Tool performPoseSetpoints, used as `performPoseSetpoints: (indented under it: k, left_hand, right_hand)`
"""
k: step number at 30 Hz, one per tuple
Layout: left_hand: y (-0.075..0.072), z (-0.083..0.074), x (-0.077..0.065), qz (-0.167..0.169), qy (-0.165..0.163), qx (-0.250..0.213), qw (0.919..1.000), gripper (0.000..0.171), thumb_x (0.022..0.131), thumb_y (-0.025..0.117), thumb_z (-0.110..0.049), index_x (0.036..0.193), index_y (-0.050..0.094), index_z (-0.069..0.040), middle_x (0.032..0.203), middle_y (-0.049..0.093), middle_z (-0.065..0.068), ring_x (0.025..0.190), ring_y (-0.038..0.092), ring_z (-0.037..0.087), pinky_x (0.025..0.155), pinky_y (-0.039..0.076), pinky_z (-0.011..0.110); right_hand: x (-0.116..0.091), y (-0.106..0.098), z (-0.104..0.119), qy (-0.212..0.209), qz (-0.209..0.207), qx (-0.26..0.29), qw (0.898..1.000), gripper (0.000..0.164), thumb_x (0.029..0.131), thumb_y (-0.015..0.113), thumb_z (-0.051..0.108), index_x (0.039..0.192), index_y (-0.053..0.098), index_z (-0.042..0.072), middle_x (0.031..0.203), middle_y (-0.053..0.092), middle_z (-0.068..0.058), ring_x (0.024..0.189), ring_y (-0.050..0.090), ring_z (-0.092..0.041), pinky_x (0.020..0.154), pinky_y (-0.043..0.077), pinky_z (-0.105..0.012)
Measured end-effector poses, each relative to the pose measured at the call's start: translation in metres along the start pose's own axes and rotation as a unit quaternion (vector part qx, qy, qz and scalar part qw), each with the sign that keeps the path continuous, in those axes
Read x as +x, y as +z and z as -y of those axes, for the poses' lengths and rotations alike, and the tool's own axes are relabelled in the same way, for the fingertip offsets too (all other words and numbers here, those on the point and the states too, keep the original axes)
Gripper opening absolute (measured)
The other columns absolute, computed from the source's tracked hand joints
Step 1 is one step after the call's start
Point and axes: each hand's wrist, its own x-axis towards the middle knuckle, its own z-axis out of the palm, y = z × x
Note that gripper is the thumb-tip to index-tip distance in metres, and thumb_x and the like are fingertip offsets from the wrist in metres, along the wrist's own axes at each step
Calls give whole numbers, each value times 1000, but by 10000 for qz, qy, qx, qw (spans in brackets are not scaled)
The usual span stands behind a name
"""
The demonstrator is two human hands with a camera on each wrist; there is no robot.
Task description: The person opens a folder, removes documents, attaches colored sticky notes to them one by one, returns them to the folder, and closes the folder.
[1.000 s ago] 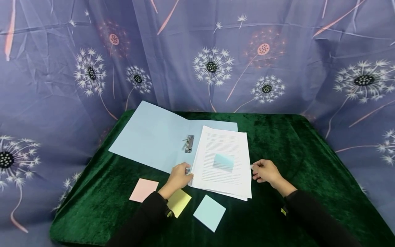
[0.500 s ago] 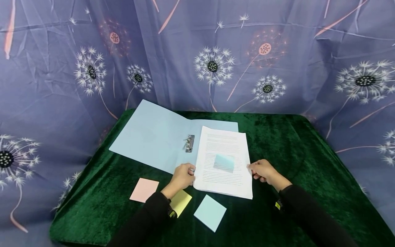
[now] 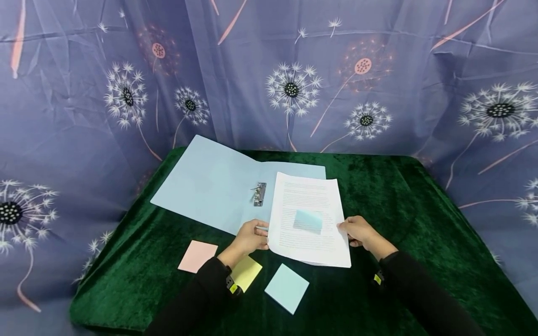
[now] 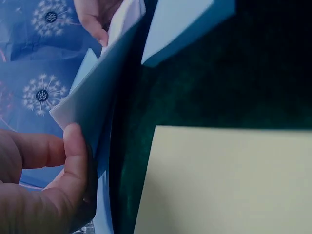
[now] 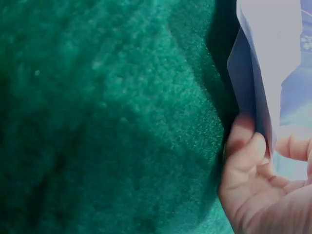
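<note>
A stack of printed white sheets (image 3: 311,196), with a blue sticky note (image 3: 308,221) on its top page, is held slightly raised over the right part of an open light-blue folder (image 3: 201,182). On the stack's right edge, my right hand (image 3: 360,231) pinches the paper between thumb and fingers; the right wrist view shows the sheets (image 5: 268,63) passing between them. At the left edge my left hand (image 3: 250,238) touches the sheets with its fingertips, thumb and fingers spread apart in the head view. A metal clip (image 3: 259,194) sits uncovered on the folder.
Three sticky-note pads lie in front: a pink pad (image 3: 197,255), a yellow pad (image 3: 246,273) partly behind the left forearm, and a light-blue pad (image 3: 287,288). Green velvet cloth (image 3: 399,200) covers the table. A dandelion-print curtain (image 3: 244,93) stands behind.
The stack has shifted slightly right, and its uneven lower corners are closer together. My right hand has closed on the right edge; the left fingers have spread at the left edge.
</note>
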Motion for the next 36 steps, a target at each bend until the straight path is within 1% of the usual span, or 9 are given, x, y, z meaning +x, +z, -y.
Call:
performPoseSetpoints:
  k: [4, 10, 13, 17, 20, 24, 28, 31, 36]
  left_hand:
    - [2, 1, 0, 36, 186, 303, 9994, 38, 90, 61, 13, 128, 57, 8, 101, 66, 22, 73, 67, 19, 68, 61, 32]
    - [5, 2, -2, -7, 428, 632, 9971, 31, 90, 60, 10, 121, 59, 8, 99, 67, 22, 76, 69, 21, 68, 62, 36]
    - [5, 2, -3, -172, 625, 1127, 9915, 25, 92, 59, 5, 117, 62, 7, 101, 68, 21, 83, 69, 25, 70, 61, 36]
    - [-4, -8, -1, -532, 1165, 1871, 9740, 23, 92, 57, 1, 113, 67, 4, 107, 70, 20, 92, 68, 30, 76, 57, 39]
    - [-14, -22, 4, -826, 1529, 2083, 9625, 26, 93, 56, 2, 115, 69, 2, 114, 69, 21, 96, 67, 33, 81, 55, 44]
    - [-24, -37, 15, -1000, 1756, 2566, 9452, 34, 96, 51, 3, 126, 66, 2, 128, 65, 21, 114, 63, 38, 94, 52, 50]
    - [-27, -45, 27, -920, 1699, 3318, 9234, 43, 98, 47, 4, 140, 56, 3, 144, 55, 24, 134, 50, 43, 108, 46, 51]
    - [-28, -46, 35, -783, 1447, 3809, 9098, 50, 98, 47, 2, 148, 47, 3, 155, 43, 26, 144, 40, 44, 113, 42, 53]
    - [-26, -40, 43, -717, 1205, 4508, 8815, 57, 98, 53, -3, 152, 38, 7, 159, 31, 32, 148, 32, 48, 113, 40, 58]
  right_hand:
    - [2, 0, -4, 32, -86, -107, 9999, 20, 103, 53, 15, 105, 58, -4, 78, 63, -4, 65, 53, -15, 61, 46, -29]
    - [1, 1, -10, -142, -226, -137, 9995, 18, 102, 55, 14, 101, 60, -3, 73, 59, -3, 58, 45, -15, 57, 37, -28]
    - [0, 1, -12, -229, -255, -108, 9994, 18, 103, 55, 14, 101, 60, -3, 72, 57, -4, 56, 41, -14, 54, 35, -28]
    - [1, 1, -13, -301, -286, -113, 9991, 18, 103, 55, 14, 102, 59, -3, 72, 54, -3, 58, 41, -15, 56, 35, -29]
    - [2, 2, -14, -356, -321, -135, 9988, 18, 103, 54, 14, 102, 59, -4, 72, 53, -3, 60, 44, -16, 58, 36, -30]
    - [3, 3, -15, -351, -366, -185, 9985, 18, 102, 54, 13, 101, 59, -4, 75, 55, -4, 63, 46, -18, 60, 37, -31]
    - [4, 3, -16, -316, -370, -227, 9986, 18, 102, 54, 14, 102, 60, -3, 76, 56, -4, 64, 46, -18, 61, 37, -31]
    - [5, 4, -16, -335, -383, -227, 9985, 18, 102, 54, 14, 101, 60, -3, 73, 52, -4, 62, 44, -17, 60, 36, -31]
    - [4, 7, -14, -393, -391, -238, 9982, 18, 102, 54, 14, 101, 60, -3, 72, 52, -4, 62, 44, -17, 60, 36, -31]
